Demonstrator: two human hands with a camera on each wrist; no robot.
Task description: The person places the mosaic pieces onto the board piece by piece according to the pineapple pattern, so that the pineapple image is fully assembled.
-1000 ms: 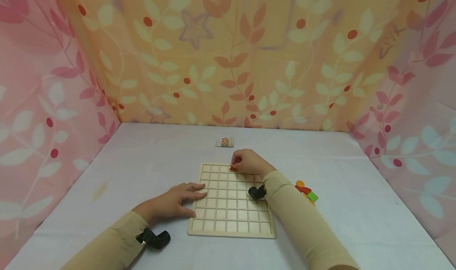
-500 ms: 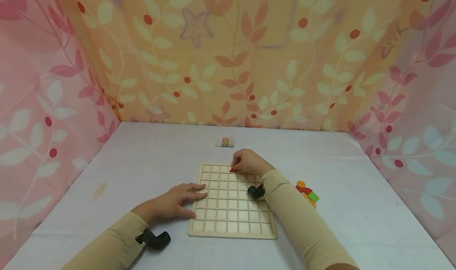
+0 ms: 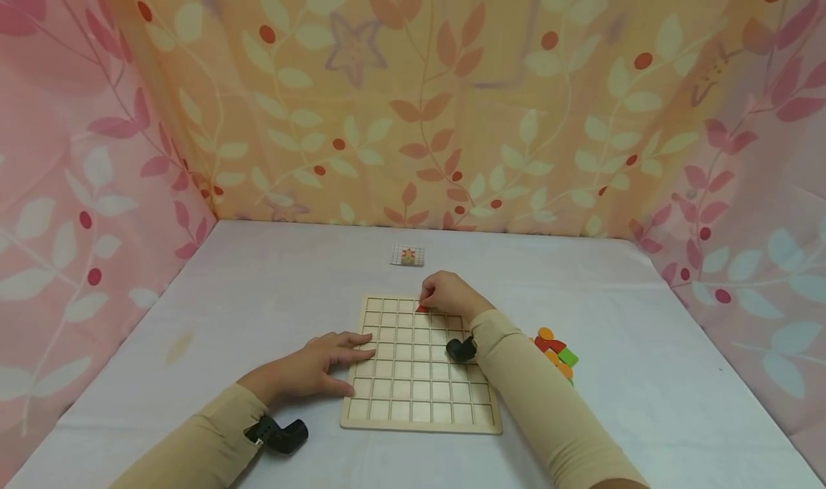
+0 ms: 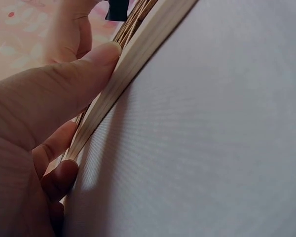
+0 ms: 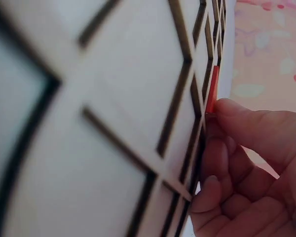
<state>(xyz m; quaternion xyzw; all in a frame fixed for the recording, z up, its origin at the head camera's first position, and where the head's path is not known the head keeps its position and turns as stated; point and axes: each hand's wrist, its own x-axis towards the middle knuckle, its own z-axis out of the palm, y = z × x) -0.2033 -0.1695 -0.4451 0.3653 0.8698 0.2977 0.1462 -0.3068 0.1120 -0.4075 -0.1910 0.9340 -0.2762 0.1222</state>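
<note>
While L hand [image 3: 310, 363] rests on gridded board [image 3: 400, 388]: R hand [image 3: 452, 294] pinches red piece [image 3: 421, 308] at far row, approx. 4th cell from L.
Red piece: gripped btwn thumb & fingertips, nearly edge-on in R wrist view; can't tell if seated in cell.
Board: flat on table [image 3: 645, 345], nr middle; far rim well short of back curtain [image 3: 413, 116].
Board edges: L edge under L hand; R edge partly hidden by R sleeve [image 3: 535, 396].
Room L/R: wide stretch of table btwn board & L pink curtain [image 3: 58, 188]; another wide stretch R of loose pieces [image 3: 553, 345].
Room at far side: narrower strip btwn far rim & picture card [image 3: 408, 256].
Loose pieces: orange, red, green, bunched R of board, just beside R sleeve, partly hidden.
R arm pose: in from lower R, slants up-L over board; fingers curled, tips down; R wrist device [image 3: 461, 349], blk, over grid's R cols.
L arm pose: in from lower L, w/ L sleeve [image 3: 193, 431] over table; L hand released, fingers spread & pointing R, thumb touching rim.
</note>
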